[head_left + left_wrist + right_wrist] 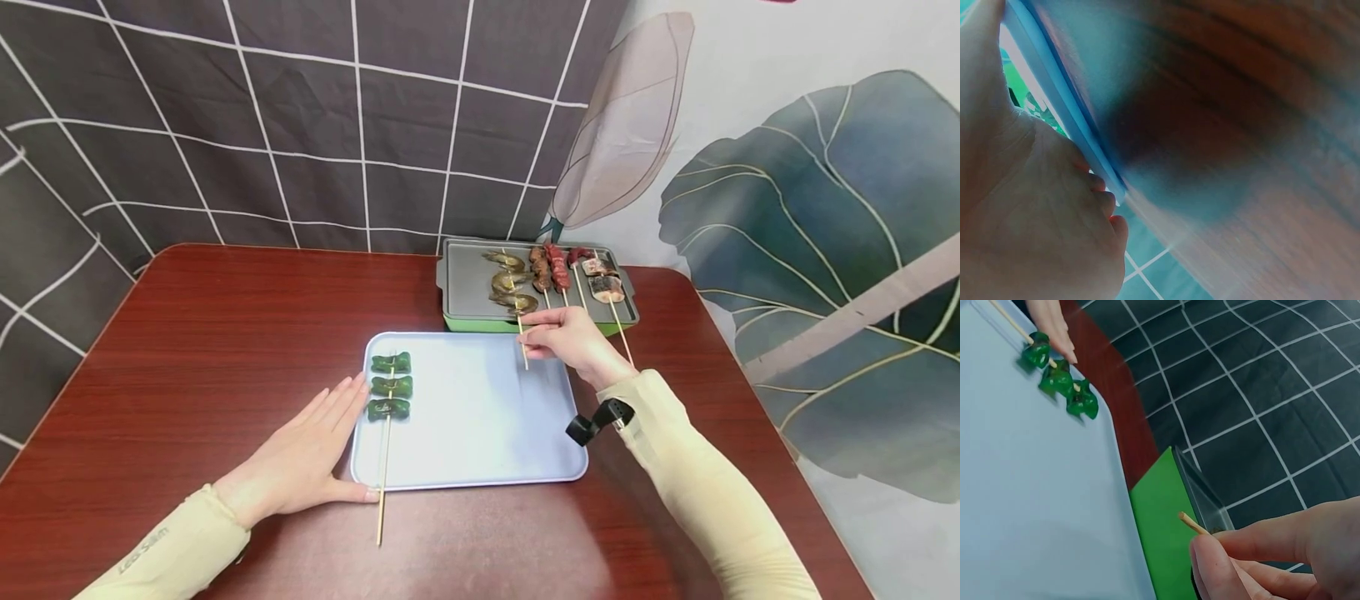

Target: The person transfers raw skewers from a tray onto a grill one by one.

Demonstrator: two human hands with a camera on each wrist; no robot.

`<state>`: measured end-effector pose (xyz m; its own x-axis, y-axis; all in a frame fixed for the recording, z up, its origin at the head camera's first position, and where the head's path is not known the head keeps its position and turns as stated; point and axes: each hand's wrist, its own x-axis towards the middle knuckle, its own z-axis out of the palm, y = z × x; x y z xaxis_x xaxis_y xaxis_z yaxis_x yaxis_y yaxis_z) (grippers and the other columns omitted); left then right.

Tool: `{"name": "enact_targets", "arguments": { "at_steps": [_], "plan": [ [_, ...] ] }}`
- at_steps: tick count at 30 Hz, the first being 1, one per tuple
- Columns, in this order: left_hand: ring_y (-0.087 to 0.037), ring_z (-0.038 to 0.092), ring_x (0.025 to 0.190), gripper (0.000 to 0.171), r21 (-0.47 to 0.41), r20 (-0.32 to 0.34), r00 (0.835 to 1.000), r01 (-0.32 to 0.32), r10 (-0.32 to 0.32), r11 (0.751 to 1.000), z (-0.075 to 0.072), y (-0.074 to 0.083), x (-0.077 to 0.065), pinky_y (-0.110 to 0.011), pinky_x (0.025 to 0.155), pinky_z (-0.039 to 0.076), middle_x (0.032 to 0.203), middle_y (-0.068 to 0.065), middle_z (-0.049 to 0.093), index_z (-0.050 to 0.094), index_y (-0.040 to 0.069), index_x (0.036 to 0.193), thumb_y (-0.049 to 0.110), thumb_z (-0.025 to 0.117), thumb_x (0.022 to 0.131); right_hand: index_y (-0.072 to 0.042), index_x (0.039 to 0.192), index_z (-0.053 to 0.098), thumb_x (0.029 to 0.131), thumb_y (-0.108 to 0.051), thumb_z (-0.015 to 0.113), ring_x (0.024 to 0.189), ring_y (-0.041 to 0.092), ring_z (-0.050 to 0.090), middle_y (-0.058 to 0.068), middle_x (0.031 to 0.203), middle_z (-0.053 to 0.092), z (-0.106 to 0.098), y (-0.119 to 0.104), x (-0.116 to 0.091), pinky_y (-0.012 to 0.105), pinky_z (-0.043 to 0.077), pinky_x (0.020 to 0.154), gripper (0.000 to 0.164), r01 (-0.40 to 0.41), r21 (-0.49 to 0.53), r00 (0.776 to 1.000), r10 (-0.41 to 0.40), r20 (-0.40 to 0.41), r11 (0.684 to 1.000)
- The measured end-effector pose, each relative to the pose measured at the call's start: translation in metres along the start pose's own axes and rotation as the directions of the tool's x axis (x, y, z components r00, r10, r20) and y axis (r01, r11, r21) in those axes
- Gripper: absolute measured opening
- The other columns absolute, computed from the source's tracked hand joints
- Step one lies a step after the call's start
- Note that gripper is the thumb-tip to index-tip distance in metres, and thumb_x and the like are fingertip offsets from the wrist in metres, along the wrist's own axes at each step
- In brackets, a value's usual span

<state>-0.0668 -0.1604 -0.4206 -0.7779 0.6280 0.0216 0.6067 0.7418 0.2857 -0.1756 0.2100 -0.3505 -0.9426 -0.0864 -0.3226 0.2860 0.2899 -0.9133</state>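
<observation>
My right hand (564,337) pinches the stick of a skewer of olive-brown curled pieces (510,282), like shrimp, between thumb and fingers. Those pieces lie over the left part of a grey grill pan (468,279) with a green base. In the right wrist view the stick's bare end (1190,522) pokes out past the fingertips. My left hand (311,450), its fingers straight, rests along the left rim of a pale blue-white tray (472,417). On that tray's left side lies a green pepper skewer (391,387), its stick reaching over the front rim near my left thumb.
More skewers sit to the right on the pan: brown meat (540,269), red meat (557,267), a dark red curled piece (577,256) and fish chunks (604,281). The pan stands behind the tray on a reddish-brown table (225,333), by a dark grid-patterned cloth (300,108).
</observation>
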Motion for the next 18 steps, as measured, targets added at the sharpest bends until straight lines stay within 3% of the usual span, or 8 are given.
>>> {"name": "enact_targets", "arguments": {
  "at_steps": [13, 18],
  "plan": [
    [-0.039, 0.020, 0.150, 0.128, -0.004, 0.007, 1.000, 0.000, 0.000, 1.000, -0.0005, -0.0004, 0.0007, -0.052, 0.121, 0.021, 0.163, -0.026, 0.024, 0.026, -0.011, 0.155, 0.085, 0.059, 0.077, 0.016, 0.128, 0.060, 0.092, 0.009, 0.064, 0.068, 0.011, 0.070, 0.020, 0.094, 0.073, 0.0044, -0.0047, -0.0028, 0.024, 0.061, 0.069, 0.037, -0.020, 0.049, 0.998, 0.022, -0.055, 0.999],
    [-0.039, 0.020, 0.150, 0.128, -0.008, 0.011, 1.000, 0.005, -0.005, 1.000, -0.0009, -0.0002, 0.0004, -0.052, 0.121, 0.021, 0.163, -0.026, 0.024, 0.026, -0.012, 0.155, 0.085, 0.059, 0.077, 0.017, 0.128, 0.058, 0.093, 0.009, 0.065, 0.069, 0.011, 0.070, 0.028, 0.103, 0.071, 0.0053, -0.0050, -0.0031, 0.025, 0.061, 0.069, 0.037, -0.015, 0.046, 0.999, 0.017, -0.049, 0.999]
  ]
}}
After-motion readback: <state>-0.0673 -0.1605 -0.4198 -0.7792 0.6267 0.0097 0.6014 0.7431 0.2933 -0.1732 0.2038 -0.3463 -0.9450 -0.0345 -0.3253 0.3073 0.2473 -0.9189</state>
